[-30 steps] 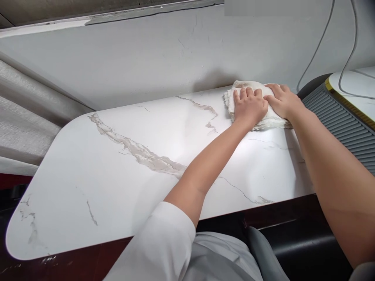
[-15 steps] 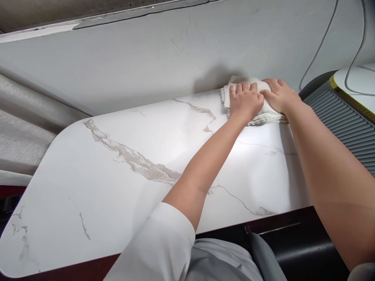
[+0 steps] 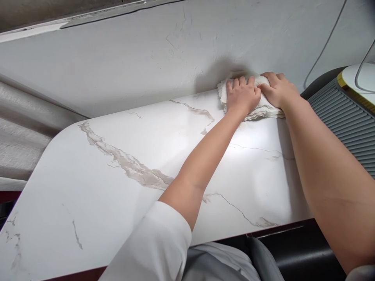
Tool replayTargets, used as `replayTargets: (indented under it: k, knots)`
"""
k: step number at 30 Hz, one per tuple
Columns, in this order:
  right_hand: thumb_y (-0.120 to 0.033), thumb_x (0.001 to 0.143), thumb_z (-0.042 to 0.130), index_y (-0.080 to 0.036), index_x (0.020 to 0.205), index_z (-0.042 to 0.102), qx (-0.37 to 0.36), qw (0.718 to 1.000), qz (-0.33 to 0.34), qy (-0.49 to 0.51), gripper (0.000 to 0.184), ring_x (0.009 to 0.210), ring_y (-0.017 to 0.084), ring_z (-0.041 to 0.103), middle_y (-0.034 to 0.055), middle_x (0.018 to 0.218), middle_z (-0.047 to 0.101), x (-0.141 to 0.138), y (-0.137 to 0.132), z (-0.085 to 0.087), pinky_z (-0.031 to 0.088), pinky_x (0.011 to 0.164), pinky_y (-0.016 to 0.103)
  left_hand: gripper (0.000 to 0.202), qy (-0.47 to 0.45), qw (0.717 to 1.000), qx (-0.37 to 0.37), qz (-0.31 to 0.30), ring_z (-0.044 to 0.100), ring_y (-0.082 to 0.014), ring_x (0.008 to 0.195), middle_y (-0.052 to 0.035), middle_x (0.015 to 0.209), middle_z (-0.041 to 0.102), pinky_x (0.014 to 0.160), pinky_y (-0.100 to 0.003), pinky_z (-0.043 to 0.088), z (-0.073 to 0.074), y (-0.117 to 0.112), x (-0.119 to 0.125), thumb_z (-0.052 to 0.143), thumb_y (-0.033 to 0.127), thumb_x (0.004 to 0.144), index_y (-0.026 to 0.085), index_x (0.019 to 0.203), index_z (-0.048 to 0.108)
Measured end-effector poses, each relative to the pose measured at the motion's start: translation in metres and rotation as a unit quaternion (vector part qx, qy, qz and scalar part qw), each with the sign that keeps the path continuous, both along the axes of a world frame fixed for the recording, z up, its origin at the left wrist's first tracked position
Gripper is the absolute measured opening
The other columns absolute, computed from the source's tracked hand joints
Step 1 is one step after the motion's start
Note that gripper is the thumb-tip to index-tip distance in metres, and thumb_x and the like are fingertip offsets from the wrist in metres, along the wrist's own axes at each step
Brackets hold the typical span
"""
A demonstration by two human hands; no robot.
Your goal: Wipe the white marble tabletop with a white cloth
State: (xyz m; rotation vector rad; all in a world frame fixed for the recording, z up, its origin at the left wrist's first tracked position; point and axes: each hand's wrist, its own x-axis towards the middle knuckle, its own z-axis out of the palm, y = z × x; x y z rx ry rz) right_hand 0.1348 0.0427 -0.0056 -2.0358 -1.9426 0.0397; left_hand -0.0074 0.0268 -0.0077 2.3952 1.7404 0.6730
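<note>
A: State the position of the cloth
B: Under both hands, folded in layers, on the far part of the table. Its ragged edges show to the left of the left hand and on the near side of both hands

A: State the condition of each hand
B: The left hand lies palm down on the cloth, fingers slightly spread. The right hand lies over the right part of the cloth, thumb pointing at the left hand. Whether its fingers pinch the cloth cannot be told; nor can it be told whether the two thumbs touch

A: List the surroundings
B: Beyond the hands, the wall. Right of the right hand, a grey ribbed panel; above that hand and to its right, a cable. Well left of both hands, a curtain
</note>
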Motion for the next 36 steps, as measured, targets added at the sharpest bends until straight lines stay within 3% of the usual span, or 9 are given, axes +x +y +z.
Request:
replayTargets:
  k: [4,11,14,16,20,27,32,36]
  knots:
    - [-0.058,0.092,0.035,-0.014,0.134,0.052,0.006,0.999,-0.003,0.031,0.063,0.125,0.037,0.056,0.0176,0.132,0.061,0.002,-0.002,-0.001,0.043,0.096,0.060,0.041,0.014,1.000,-0.013,0.010,0.023,-0.0329,0.133,-0.0040,0.141,0.056,0.111,-0.064,-0.002,0.000,-0.005,0.001,0.031,0.036,0.101,0.027,0.138,0.046]
    - [-0.047,0.096,0.042,-0.022,0.131,0.049,-0.020,0.997,-0.007,0.080,0.044,0.132,0.033,0.046,0.0132,0.136,0.057,0.000,-0.013,0.004,0.034,0.110,0.060,0.048,0.039,0.999,-0.021,0.016,0.012,-0.0323,0.144,-0.0009,0.150,0.048,0.117,-0.061,-0.007,0.002,-0.020,-0.002,0.024,0.040,0.101,0.027,0.144,0.041]
    - [-0.046,0.096,0.042,-0.025,0.132,0.047,-0.030,0.996,-0.013,0.088,0.042,0.134,0.032,0.042,0.0134,0.138,0.053,-0.002,-0.023,0.007,0.032,0.113,0.059,0.049,0.035,0.999,-0.026,0.011,0.012,-0.0298,0.146,-0.0007,0.153,0.044,0.121,-0.057,-0.004,0.003,-0.028,-0.002,0.022,0.038,0.101,0.026,0.143,0.043]
    - [-0.046,0.095,0.042,-0.026,0.135,0.045,-0.038,0.995,-0.022,0.093,0.045,0.134,0.031,0.040,0.0139,0.139,0.051,-0.003,-0.033,0.009,0.031,0.113,0.057,0.048,0.030,0.999,-0.018,0.008,0.020,-0.0278,0.146,-0.0040,0.153,0.043,0.123,-0.052,0.004,0.003,-0.036,-0.002,0.024,0.033,0.102,0.021,0.143,0.044]
    - [-0.049,0.095,0.041,-0.026,0.145,0.040,-0.071,0.992,-0.041,0.094,0.055,0.133,0.030,0.043,0.0141,0.146,0.044,-0.006,-0.061,0.015,0.031,0.113,0.054,0.048,0.028,0.999,0.016,-0.005,0.033,-0.0261,0.142,-0.0116,0.151,0.046,0.122,-0.046,0.017,0.003,-0.055,-0.002,0.027,0.028,0.101,0.011,0.142,0.046]
    - [-0.044,0.092,0.044,-0.027,0.145,0.046,-0.029,0.993,-0.048,0.102,0.056,0.135,0.029,0.042,0.0115,0.153,0.041,0.000,-0.122,0.012,0.028,0.114,0.048,0.047,0.085,0.994,0.059,-0.017,0.042,-0.0270,0.137,-0.0143,0.146,0.051,0.116,-0.047,0.025,0.003,-0.106,0.001,0.027,0.026,0.100,0.013,0.139,0.050]
    - [-0.044,0.087,0.048,-0.028,0.138,0.052,-0.014,0.991,-0.028,0.130,0.053,0.138,0.026,0.042,0.0081,0.148,0.049,0.014,-0.174,0.012,0.028,0.117,0.042,0.044,0.127,0.985,0.101,-0.060,0.056,-0.0323,0.115,-0.0218,0.124,0.063,0.094,-0.047,0.043,0.010,-0.161,0.005,0.031,0.027,0.100,0.008,0.130,0.057]
    - [-0.046,0.084,0.046,-0.032,0.136,0.053,-0.013,0.991,-0.048,0.120,0.054,0.139,0.026,0.042,0.0057,0.146,0.050,0.020,-0.216,0.014,0.032,0.116,0.045,0.040,0.132,0.977,0.103,-0.136,0.061,-0.0322,0.100,-0.0212,0.108,0.067,0.081,-0.044,0.047,0.023,-0.192,0.004,0.036,0.026,0.097,0.007,0.117,0.065]
